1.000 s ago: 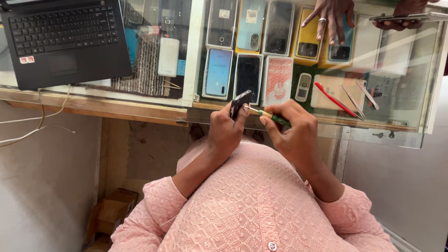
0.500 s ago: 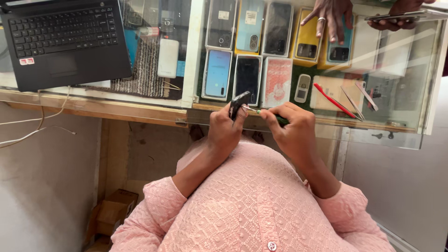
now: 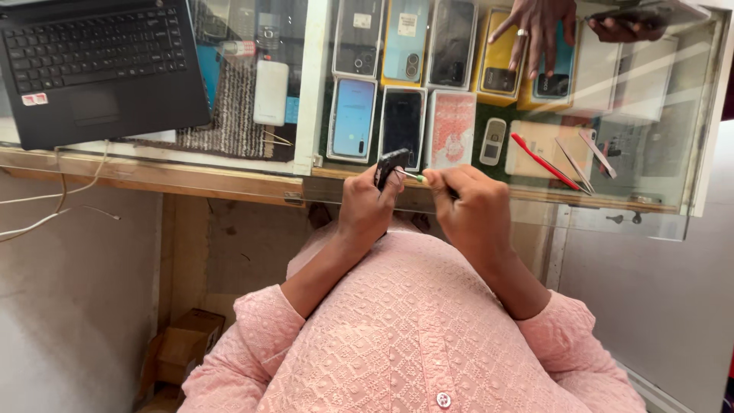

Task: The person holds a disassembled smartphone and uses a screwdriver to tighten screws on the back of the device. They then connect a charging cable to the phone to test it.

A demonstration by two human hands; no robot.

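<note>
I see the small black part point(image 3: 391, 164) pinched in my left hand point(image 3: 367, 203), raised just off the near edge of the glass worktop point(image 3: 650, 153), its flat side turned toward the tool. Held up like that, and not laid flat, it meets the tool square on, which I judge is why it sits between thumb and fingers. At its 3 o'clock comes the thin tool point(image 3: 417, 177), green near the tip, its point touching or just short of the part; I cannot tell which.

My right hand point(image 3: 466, 206) is closed around the tool's handle, knuckles up, the fist tucked close to the left hand so the two nearly touch. Both wrists are bent inward and both forearms rise from pink sleeves point(image 3: 260, 336), elbows drawn in to the body.

Under the glass at 12 o'clock lie rows of phones point(image 3: 354, 118) and phone boxes. At 2 o'clock, a red pen-like tool point(image 3: 544, 162) and metal tweezers point(image 3: 573, 164) lie near each other. Another person's hand point(image 3: 539, 30) rests fingers spread on the glass at 1 o'clock. A laptop point(image 3: 99, 69) lies open at 10 o'clock, with white cables point(image 3: 46, 206) hanging below it.
</note>
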